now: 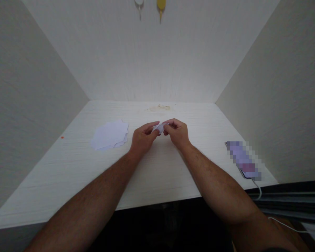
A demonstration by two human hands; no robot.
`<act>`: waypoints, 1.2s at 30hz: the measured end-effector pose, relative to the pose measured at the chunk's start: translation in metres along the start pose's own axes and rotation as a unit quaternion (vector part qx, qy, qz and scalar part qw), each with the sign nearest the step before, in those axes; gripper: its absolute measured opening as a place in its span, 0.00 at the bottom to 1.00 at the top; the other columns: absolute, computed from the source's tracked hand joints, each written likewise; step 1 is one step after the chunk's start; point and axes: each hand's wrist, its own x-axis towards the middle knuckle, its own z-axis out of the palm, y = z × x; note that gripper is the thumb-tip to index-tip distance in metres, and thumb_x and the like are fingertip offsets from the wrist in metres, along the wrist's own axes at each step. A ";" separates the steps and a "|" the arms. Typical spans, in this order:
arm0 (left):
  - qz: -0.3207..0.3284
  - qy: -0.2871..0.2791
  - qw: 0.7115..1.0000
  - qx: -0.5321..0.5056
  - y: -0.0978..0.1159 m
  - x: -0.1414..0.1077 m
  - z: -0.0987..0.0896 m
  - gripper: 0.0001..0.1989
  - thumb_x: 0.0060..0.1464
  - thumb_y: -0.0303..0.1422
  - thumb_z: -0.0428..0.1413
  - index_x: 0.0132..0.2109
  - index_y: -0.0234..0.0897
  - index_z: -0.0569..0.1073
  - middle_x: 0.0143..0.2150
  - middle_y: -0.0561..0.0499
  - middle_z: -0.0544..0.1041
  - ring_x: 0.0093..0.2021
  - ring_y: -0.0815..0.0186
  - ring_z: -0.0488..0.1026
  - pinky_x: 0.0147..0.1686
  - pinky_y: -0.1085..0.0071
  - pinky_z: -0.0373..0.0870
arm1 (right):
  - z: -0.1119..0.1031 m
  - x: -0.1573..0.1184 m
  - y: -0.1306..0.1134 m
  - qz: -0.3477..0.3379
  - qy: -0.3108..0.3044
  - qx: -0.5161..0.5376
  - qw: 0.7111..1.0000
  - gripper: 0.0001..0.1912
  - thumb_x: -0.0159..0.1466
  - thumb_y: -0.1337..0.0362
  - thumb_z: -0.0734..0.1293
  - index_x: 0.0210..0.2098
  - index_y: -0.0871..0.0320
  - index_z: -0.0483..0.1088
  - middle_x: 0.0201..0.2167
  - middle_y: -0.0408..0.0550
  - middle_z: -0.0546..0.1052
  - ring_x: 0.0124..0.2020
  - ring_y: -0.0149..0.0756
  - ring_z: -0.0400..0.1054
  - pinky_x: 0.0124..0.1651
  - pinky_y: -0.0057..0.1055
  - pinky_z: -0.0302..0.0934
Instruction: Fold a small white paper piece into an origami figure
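Observation:
A small piece of white paper, seemingly folded, is held a little above the table between my two hands. My left hand pinches its left end between thumb and fingers. At the right end, the thumb and fingertips of my right hand close on the same piece. Fingers cover parts of its edges, so its full shape is hidden. To the left of my left hand lies a loose stack of white paper sheets, their edges unevenly lined up.
A phone, its screen blurred out, lies at the right with a white cable running off the front edge. Walls enclose the white table on three sides. A small orange spot is at the left. Two hooks hang on the back wall.

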 end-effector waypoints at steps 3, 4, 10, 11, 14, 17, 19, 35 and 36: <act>0.004 -0.020 1.000 0.001 0.001 -0.002 0.001 0.20 0.50 0.33 0.60 0.51 0.35 0.76 0.31 0.48 0.81 0.30 0.65 0.79 0.26 0.74 0.70 | 0.000 0.000 0.002 -0.006 0.007 -0.013 1.000 0.06 0.53 0.66 0.67 0.30 0.57 0.75 0.17 0.39 0.73 0.20 0.27 0.66 0.24 0.26 0.61; 0.007 -0.027 1.000 0.001 0.002 -0.002 0.001 0.20 0.50 0.33 0.60 0.51 0.34 0.76 0.30 0.48 0.81 0.29 0.65 0.79 0.25 0.74 0.69 | 0.000 0.000 0.002 -0.008 0.010 -0.016 1.000 0.06 0.53 0.66 0.66 0.31 0.57 0.75 0.18 0.39 0.73 0.20 0.27 0.66 0.25 0.26 0.61; 0.014 -0.027 0.999 0.012 0.002 -0.004 0.004 0.18 0.50 0.32 0.60 0.50 0.34 0.75 0.32 0.48 0.81 0.27 0.67 0.78 0.25 0.74 0.71 | 0.000 0.001 0.005 -0.023 0.014 -0.017 0.999 0.07 0.53 0.66 0.66 0.32 0.57 0.75 0.17 0.38 0.72 0.19 0.27 0.65 0.23 0.26 0.60; 0.016 -0.026 0.999 0.013 0.001 -0.004 0.004 0.18 0.50 0.32 0.60 0.50 0.34 0.75 0.32 0.48 0.81 0.27 0.67 0.78 0.25 0.74 0.71 | 0.000 0.001 0.005 -0.029 0.013 -0.016 0.999 0.07 0.53 0.67 0.67 0.32 0.57 0.75 0.17 0.38 0.71 0.19 0.26 0.65 0.23 0.25 0.59; 0.020 -0.032 0.999 0.004 0.000 -0.004 0.005 0.18 0.50 0.31 0.60 0.50 0.35 0.75 0.32 0.49 0.81 0.27 0.67 0.78 0.26 0.74 0.72 | 0.001 0.001 0.005 -0.035 0.012 -0.017 0.999 0.07 0.52 0.67 0.67 0.31 0.57 0.75 0.15 0.36 0.69 0.18 0.26 0.63 0.21 0.25 0.57; 0.023 -0.034 0.999 -0.015 -0.001 -0.004 0.004 0.18 0.50 0.31 0.60 0.50 0.35 0.76 0.32 0.50 0.81 0.27 0.68 0.78 0.27 0.74 0.73 | 0.001 0.001 0.004 -0.029 0.016 -0.007 0.999 0.05 0.52 0.67 0.66 0.29 0.56 0.74 0.15 0.36 0.69 0.17 0.26 0.62 0.21 0.25 0.56; 0.022 -0.030 0.999 -0.025 -0.001 -0.004 0.004 0.18 0.49 0.31 0.61 0.49 0.36 0.76 0.32 0.50 0.81 0.27 0.68 0.78 0.27 0.74 0.73 | 0.002 0.001 0.003 -0.023 0.017 0.007 1.000 0.04 0.51 0.67 0.66 0.28 0.56 0.73 0.15 0.36 0.69 0.17 0.26 0.62 0.21 0.25 0.56; 0.002 -0.024 0.999 -0.040 0.009 -0.007 0.004 0.18 0.47 0.32 0.62 0.47 0.35 0.78 0.31 0.49 0.80 0.26 0.68 0.77 0.27 0.72 0.72 | -0.003 -0.002 -0.003 0.001 0.004 0.029 1.000 0.06 0.55 0.65 0.64 0.30 0.56 0.73 0.15 0.37 0.70 0.18 0.27 0.64 0.24 0.27 0.60; 0.001 -0.022 0.999 -0.042 0.009 -0.007 0.004 0.18 0.47 0.32 0.62 0.47 0.35 0.78 0.30 0.50 0.80 0.26 0.68 0.76 0.27 0.72 0.72 | -0.003 -0.001 -0.003 0.003 0.004 0.031 1.000 0.07 0.55 0.65 0.64 0.31 0.56 0.73 0.16 0.37 0.70 0.19 0.27 0.65 0.24 0.27 0.61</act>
